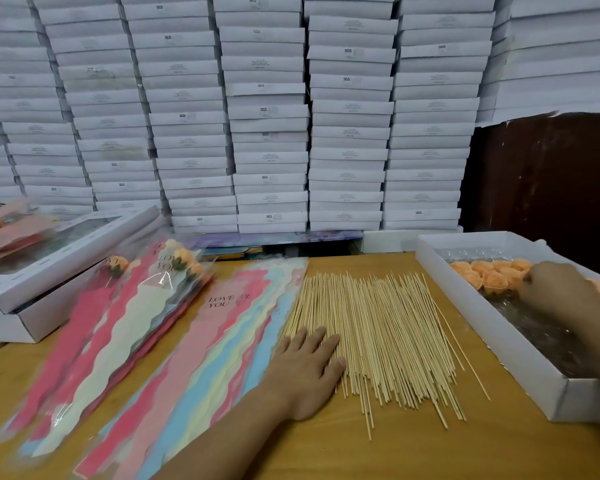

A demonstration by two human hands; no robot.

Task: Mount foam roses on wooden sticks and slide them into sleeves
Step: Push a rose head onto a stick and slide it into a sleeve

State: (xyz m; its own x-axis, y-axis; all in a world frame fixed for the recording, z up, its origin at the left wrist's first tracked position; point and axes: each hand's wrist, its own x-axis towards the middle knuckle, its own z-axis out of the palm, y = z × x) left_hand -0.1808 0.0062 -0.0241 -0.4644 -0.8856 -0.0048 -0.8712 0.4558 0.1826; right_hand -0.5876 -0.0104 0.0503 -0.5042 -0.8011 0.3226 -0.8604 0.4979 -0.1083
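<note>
At the right edge of the wooden worktop (326,452) stands a long white tray (492,323) with low walls; its far end holds a cluster of orange foam roses (489,271), packed close together, and its near end is lined with crinkled clear plastic. The right hand (558,285) reaches into this tray among the roses, its fingers turned away from the camera, so whether they grip a rose cannot be told. Left of the tray, a broad heap of thin pale wooden sticks (378,334) lies flat on the worktop, roughly parallel and fanned a little. The left hand (305,372) lies palm down with its fingers straight and slightly spread, the fingertips resting on the left edge of the sticks. Beside it lies a stack of empty sleeves (201,358), wavy-edged in pink, blue and cream, printed "LOVE YOU". Further left, filled sleeves (132,306) hold orange roses at their tops and lean against a white windowed box (59,251). Behind everything rises a wall of stacked white boxes (267,116).
</note>
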